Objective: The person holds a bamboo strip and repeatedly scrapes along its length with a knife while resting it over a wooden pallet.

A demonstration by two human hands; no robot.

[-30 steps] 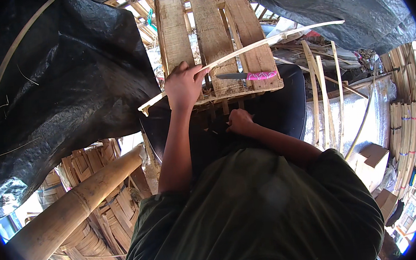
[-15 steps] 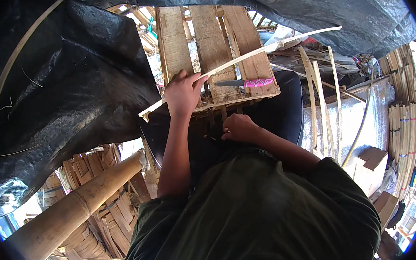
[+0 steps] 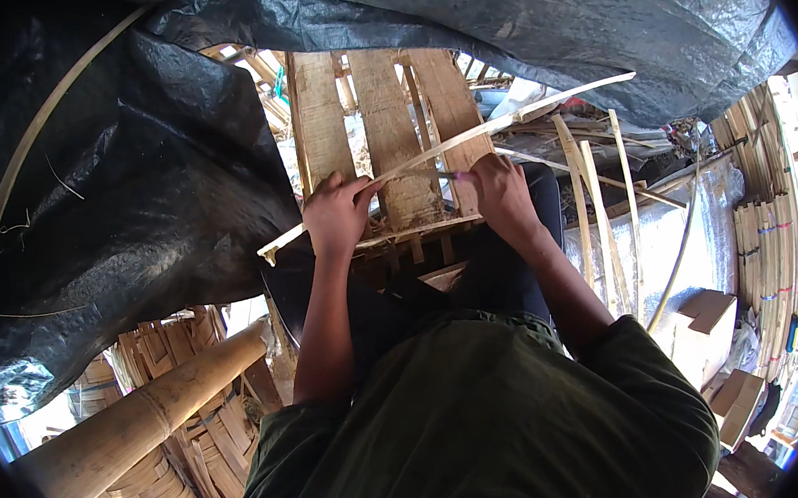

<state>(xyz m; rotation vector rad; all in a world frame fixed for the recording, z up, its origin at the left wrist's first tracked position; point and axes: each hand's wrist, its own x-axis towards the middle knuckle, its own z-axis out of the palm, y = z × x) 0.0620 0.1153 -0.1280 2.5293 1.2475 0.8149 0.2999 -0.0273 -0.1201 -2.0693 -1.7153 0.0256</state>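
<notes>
My left hand [image 3: 335, 219] grips a long pale bamboo strip [image 3: 539, 109] near its lower left end. The strip runs up to the right across a weathered wooden pallet [image 3: 388, 127] that rests in front of my knees. My right hand [image 3: 500, 193] lies on the pallet just under the strip, closed over a knife whose pink handle end [image 3: 462, 175] peeks out beside the fingers. The knife's blade is mostly hidden by the strip and the hand.
Black plastic sheeting [image 3: 127, 178] hangs over the left and top. A thick bamboo pole [image 3: 148, 418] lies at the lower left over woven bamboo pieces [image 3: 182, 477]. Loose bamboo slats [image 3: 604, 203], bundled strips [image 3: 769, 245] and cardboard boxes [image 3: 705, 331] crowd the right.
My right hand rose from my lap to the pallet and closed over the pink-handled knife that lay there. My left hand kept hold of the strip.
</notes>
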